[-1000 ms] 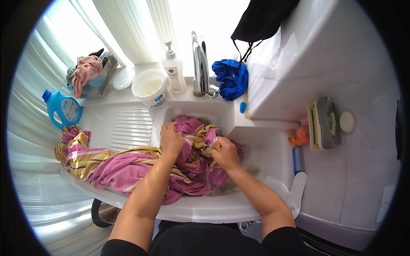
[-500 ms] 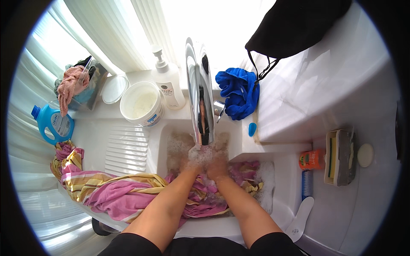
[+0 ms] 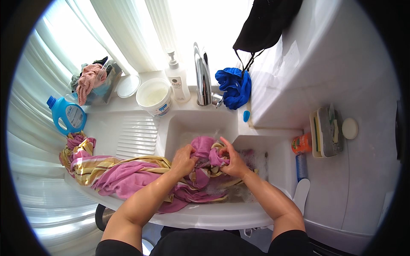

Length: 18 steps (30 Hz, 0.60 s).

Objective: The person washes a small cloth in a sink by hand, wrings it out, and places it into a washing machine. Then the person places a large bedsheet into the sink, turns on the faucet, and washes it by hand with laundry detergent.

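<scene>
A large wet cloth (image 3: 124,176), pink with yellow and brown stripes, runs from the left side of the white sink (image 3: 171,221) into its basin. My left hand (image 3: 185,162) is closed on a bunched pink part of it, raised just above the soapy water (image 3: 252,187). Opposite, my right hand (image 3: 234,161) grips a pink and yellow fold of the same bunch, one finger stretched upward. The cloth's lower folds lie in the murky water, partly hidden by my forearms. A chrome tap (image 3: 201,77) rises behind the basin.
Ribbed washboard (image 3: 137,136) at left, with a blue detergent bottle (image 3: 68,114), white tub (image 3: 153,97) and pump bottle (image 3: 178,83) around it. Blue cloth (image 3: 235,87) lies beside the tap. At right are a sponge holder (image 3: 326,132), orange container (image 3: 301,143) and blue brush (image 3: 302,167).
Both hands have come up out of the water below the tap, toward me, and now hold a bunch of the cloth above the surface. The view has shifted too.
</scene>
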Each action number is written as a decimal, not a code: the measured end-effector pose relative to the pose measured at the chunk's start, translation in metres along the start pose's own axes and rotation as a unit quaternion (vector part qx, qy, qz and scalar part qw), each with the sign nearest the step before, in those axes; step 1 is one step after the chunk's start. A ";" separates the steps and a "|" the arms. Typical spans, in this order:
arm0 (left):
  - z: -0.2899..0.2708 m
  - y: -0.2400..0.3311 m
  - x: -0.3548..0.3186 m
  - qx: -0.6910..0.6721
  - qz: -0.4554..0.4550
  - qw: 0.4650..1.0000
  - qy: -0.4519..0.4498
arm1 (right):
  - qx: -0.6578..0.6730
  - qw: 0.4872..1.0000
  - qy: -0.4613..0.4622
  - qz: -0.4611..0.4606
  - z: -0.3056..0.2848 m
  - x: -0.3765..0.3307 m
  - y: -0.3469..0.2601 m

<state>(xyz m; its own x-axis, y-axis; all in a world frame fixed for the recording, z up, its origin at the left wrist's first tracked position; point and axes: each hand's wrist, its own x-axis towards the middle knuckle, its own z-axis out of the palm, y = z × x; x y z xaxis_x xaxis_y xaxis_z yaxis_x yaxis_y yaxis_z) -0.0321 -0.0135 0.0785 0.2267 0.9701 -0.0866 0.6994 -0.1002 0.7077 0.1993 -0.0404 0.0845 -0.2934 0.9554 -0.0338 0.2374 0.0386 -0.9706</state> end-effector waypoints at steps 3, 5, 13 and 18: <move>-0.020 0.020 -0.051 0.033 0.061 0.991 -0.115 | -0.203 0.972 -0.104 -0.055 -0.008 -0.033 -0.017; -0.019 0.046 -0.061 0.082 0.049 0.992 -0.079 | -0.346 0.924 -0.156 -0.045 -0.003 -0.052 -0.011; 0.107 0.008 -0.041 0.258 -0.005 0.966 0.000 | -0.479 0.872 -0.062 -0.085 0.049 -0.073 0.085; 0.124 -0.002 0.001 0.224 -0.091 0.970 -0.018 | -0.484 0.873 -0.054 0.032 0.057 -0.032 0.097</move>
<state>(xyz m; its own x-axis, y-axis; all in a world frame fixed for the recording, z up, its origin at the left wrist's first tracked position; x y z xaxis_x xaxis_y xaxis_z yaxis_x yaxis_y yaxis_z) 0.0512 -0.0401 -0.0101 0.0895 0.9733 -0.2113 0.9529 -0.0219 0.3026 0.1789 -0.0836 -0.0220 -0.3251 0.9331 -0.1537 0.9123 0.2666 -0.3110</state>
